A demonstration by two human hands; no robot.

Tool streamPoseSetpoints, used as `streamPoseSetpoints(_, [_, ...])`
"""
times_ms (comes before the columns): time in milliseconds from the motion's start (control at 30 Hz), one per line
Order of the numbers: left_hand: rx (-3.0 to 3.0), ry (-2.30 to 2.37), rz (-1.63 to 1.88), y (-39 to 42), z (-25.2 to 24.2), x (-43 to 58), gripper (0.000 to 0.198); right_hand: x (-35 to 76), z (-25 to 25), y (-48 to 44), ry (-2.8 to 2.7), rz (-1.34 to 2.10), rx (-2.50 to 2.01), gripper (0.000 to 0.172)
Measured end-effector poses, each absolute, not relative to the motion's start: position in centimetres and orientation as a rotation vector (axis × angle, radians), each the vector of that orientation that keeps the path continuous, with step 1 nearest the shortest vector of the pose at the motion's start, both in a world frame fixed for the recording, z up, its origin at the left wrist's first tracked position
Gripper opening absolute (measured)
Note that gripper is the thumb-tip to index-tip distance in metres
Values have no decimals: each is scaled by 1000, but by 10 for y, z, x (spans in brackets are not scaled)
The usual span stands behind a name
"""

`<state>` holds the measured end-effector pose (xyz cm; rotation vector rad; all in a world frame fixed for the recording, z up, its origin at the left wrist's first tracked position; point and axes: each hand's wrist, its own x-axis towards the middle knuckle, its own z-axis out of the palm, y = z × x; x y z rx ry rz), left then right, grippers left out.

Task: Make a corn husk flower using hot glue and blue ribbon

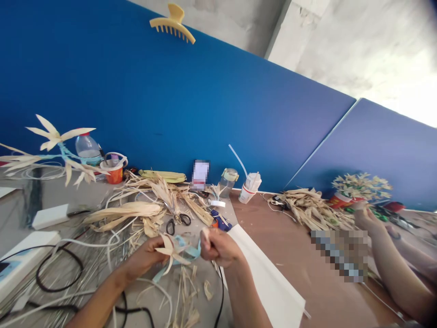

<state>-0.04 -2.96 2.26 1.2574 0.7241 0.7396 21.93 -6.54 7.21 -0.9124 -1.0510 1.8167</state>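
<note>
Fingers of the left hand pinch one pale husk flower at lower centre; the right hand, curled tight, holds one blue ribbon. Above lies one pair of scissors; top, left of centre, one yellow clip.

From my head I look forward and slightly down, my left hand and right hand near below me, the blue partition farther off beyond them.

There are two wearer's hands, two blue panels, one claw clip and one pair of scissors.
</note>
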Motion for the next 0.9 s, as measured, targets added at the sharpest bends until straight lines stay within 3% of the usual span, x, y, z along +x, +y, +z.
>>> streamPoseSetpoints(133, [1172, 725, 844, -25, 16, -1, 12, 225, 68, -60, -959, 1543, -1121, 49])
streamPoseSetpoints(267, [1151, 761, 845, -24, 14, 1, 13, 208, 60, -59, -1290, 1388, -1315, 47])
streamPoseSetpoints(533, [1252, 702, 729, -26, 17, 5, 25, 197, 66, -65, -1669, 1451, -1171, 32])
streamPoseSetpoints(900, [1461, 815, 787, -27, 17, 9, 8, 198, 59, -62, -1535, 1501, -1336, 35])
